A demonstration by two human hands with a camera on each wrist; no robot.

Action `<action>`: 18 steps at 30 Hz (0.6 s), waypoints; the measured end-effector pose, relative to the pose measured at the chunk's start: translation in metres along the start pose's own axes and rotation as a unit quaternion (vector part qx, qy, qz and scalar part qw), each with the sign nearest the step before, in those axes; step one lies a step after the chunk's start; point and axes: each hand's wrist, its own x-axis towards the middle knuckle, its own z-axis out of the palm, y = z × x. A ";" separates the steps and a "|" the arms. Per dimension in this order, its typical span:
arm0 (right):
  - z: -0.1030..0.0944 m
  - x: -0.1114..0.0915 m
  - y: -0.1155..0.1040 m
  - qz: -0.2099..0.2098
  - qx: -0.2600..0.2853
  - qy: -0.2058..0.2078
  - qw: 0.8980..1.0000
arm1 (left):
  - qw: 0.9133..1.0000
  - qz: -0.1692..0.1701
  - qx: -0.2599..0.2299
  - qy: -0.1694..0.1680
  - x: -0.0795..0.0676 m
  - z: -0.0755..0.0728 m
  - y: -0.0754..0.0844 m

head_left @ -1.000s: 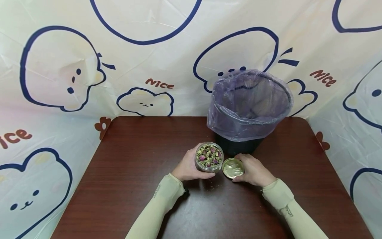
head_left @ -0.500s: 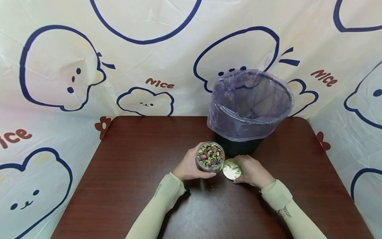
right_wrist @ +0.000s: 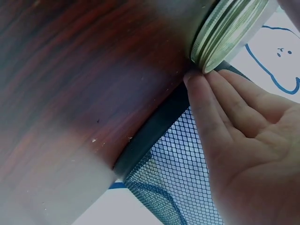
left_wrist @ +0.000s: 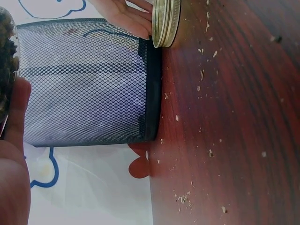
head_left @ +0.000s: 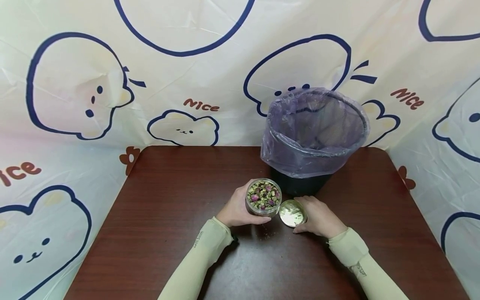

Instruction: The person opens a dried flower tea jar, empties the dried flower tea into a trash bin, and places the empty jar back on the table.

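My left hand (head_left: 239,209) holds a clear round jar (head_left: 267,213), with fingers and thumb around its side. It is open at the top and full of dried rosebuds and greenish flower bits (head_left: 263,195). To its right a round gold screw lid (head_left: 292,213) lies low at the tabletop, its shiny inside facing up. My right hand (head_left: 318,216) is at the lid's right side. In the right wrist view its straight fingertips (right_wrist: 199,82) touch the lid's edge, and in the head view the thumb stands slightly off the rim.
Behind both hands stands a black mesh waste bin (left_wrist: 89,84), lined with a purple plastic bag (head_left: 300,160). Small dry crumbs (left_wrist: 183,200) are scattered over the brown wooden table (head_left: 180,187). A printed curtain (head_left: 210,75) hangs around the table's back and sides.
The lid has tipped slightly, so its inside now shines brighter. My right thumb has moved away from the lid's rim. The left hand and jar have hardly moved.
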 end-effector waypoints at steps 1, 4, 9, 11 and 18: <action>0.000 -0.001 0.000 0.002 0.001 0.000 1.000 | 1.000 -0.001 0.000 0.000 0.000 0.000 0.000; -0.003 -0.002 -0.001 0.009 0.004 0.000 1.000 | 1.000 -0.001 0.001 0.002 0.000 0.000 -0.001; -0.014 -0.002 -0.009 0.009 0.014 0.044 0.999 | 1.000 0.006 0.009 0.012 -0.001 -0.003 -0.001; -0.022 -0.001 -0.014 -0.010 0.013 0.080 0.997 | 1.000 0.007 0.009 0.014 -0.001 -0.004 0.000; -0.068 0.002 -0.046 -0.171 0.031 0.302 0.937 | 1.000 0.011 0.004 0.016 0.004 -0.009 0.007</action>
